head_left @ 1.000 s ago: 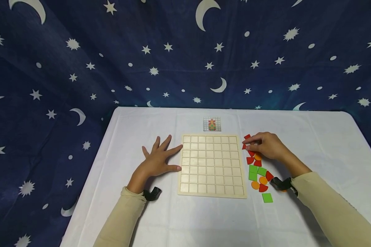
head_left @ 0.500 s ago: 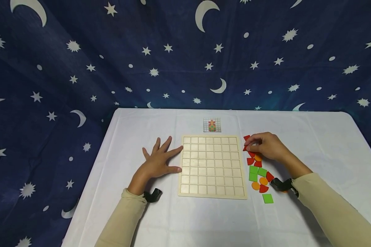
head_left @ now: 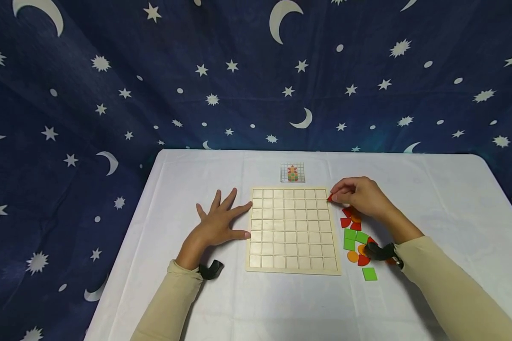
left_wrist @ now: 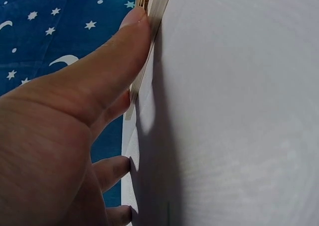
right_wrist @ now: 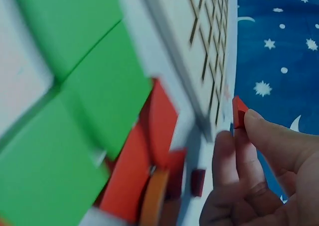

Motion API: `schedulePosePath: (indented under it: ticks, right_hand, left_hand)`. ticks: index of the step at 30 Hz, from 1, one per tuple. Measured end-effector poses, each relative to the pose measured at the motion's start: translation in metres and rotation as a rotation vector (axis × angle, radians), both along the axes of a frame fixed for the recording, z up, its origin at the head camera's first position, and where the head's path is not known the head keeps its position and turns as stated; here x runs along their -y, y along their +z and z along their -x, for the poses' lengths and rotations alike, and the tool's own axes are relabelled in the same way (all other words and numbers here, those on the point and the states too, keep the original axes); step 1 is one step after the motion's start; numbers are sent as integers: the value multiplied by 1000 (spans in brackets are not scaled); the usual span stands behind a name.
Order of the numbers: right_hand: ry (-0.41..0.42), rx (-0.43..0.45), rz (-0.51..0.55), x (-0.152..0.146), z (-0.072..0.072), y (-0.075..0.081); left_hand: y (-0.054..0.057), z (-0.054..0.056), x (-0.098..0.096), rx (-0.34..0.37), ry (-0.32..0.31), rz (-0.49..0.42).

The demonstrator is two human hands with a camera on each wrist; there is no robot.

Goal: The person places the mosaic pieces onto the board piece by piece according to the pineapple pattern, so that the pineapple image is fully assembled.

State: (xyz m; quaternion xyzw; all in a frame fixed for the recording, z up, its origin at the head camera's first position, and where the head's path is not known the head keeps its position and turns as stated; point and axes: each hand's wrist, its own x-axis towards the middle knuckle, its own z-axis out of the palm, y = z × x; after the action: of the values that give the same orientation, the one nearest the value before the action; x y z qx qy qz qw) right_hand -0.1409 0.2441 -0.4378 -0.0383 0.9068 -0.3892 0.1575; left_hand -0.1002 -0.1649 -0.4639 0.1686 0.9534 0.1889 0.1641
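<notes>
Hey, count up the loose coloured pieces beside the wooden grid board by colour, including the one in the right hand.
Flat green square tiles: 4
Flat orange round tiles: 3
Flat red tiles: 6 showing, counting the red tile pinched by the right hand, which may hide more
Total: 13 showing

Backdrop: we record a dark blue cloth point(head_left: 162, 94) printed with white stars, crescent moons and dots, hung behind the bench and falling in folds down its left and right sides. Bench: we note a white cloth-covered top point(head_left: 431, 199) with rounded far corners, faintly creased. Light: even, with soft shadows only. We see no walls, floor or windows.
</notes>
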Motion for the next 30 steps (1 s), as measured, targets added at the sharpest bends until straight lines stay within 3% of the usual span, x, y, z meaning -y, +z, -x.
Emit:
schedulePosePath:
  ticks: [12,21,30]
  right_hand:
    - [15,90,169,43,10,-2]
    - [11,106,208,70,13,-8]
    - [20,43,175,91,16,-12]
  left_hand:
    - [2,0,0,-3,-9,-2]
    - [3,0,-1,-9,-5,7]
    - [2,0,-1,-3,-5,4]
